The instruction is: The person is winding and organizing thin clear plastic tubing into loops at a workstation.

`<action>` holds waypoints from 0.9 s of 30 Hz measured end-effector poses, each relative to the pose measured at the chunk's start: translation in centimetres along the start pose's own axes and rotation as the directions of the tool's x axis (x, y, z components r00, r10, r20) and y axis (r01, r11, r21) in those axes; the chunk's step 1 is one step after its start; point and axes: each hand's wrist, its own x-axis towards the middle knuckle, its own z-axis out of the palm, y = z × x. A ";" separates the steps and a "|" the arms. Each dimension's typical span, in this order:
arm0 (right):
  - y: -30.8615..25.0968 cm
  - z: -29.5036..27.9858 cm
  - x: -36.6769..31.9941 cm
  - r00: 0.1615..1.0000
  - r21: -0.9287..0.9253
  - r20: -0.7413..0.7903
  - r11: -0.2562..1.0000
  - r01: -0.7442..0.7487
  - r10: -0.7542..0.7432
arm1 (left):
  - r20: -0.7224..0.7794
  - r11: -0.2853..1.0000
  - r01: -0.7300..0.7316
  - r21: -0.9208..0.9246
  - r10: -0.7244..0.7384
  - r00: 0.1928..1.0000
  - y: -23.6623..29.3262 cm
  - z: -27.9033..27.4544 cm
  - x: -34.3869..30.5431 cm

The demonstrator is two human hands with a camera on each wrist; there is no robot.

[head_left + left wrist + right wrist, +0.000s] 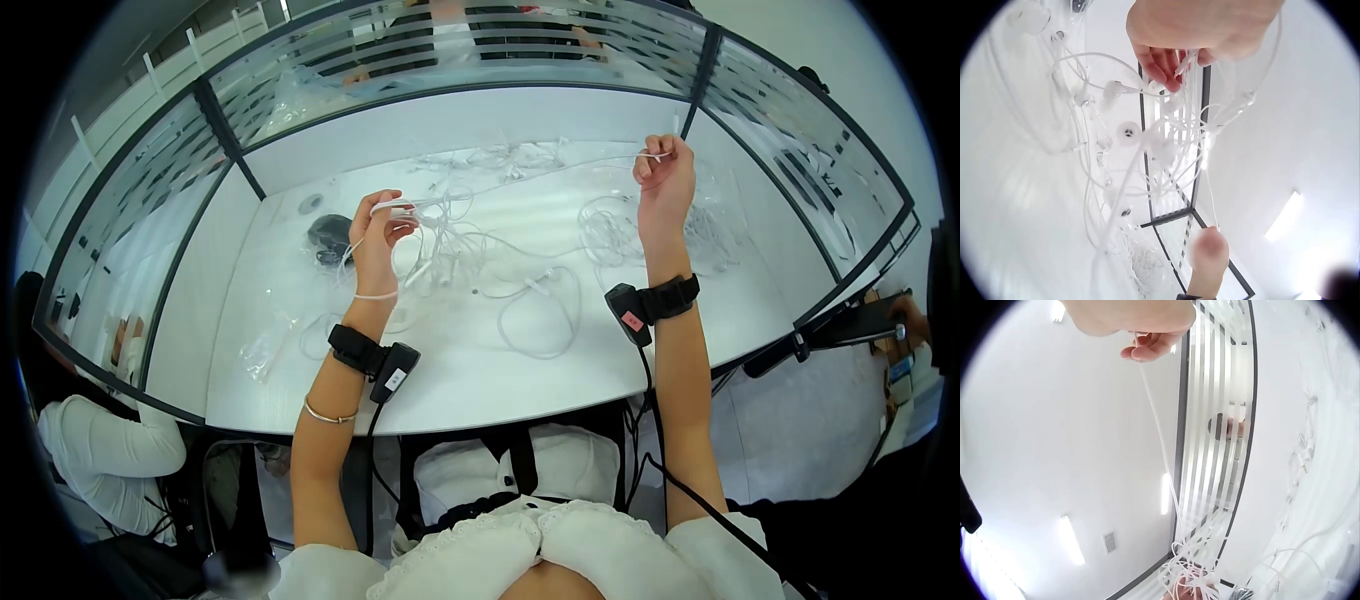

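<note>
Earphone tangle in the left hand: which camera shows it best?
Left wrist view: the earphone tangle fills it, buds and loops distinct. The head view shows it small; the right wrist view, only a far knot at the bottom.

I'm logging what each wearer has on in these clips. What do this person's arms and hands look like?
The left hand and right hand are ungloved, forearms bare. Each wrist wears a black strap with a small black camera: white label on the left, pink on the right. A black cable runs from each camera. A thin bangle circles the left forearm.
</note>
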 end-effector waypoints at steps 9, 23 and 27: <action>3.2 -0.4 -0.7 0.873 -0.724 0.303 0.688 -0.050 0.382 | 0.191 0.998 -0.025 0.055 0.014 0.981 0.6 1.1 -0.3; 3.8 5.5 -5.9 0.639 -0.768 0.569 0.611 0.189 0.518 | 0.455 0.983 -0.170 0.070 0.120 0.882 2.1 3.8 -2.3; 5.7 5.3 -6.1 0.626 -0.760 0.567 0.633 0.147 0.535 | 0.465 0.987 -0.132 0.093 0.074 0.882 2.6 3.9 -2.7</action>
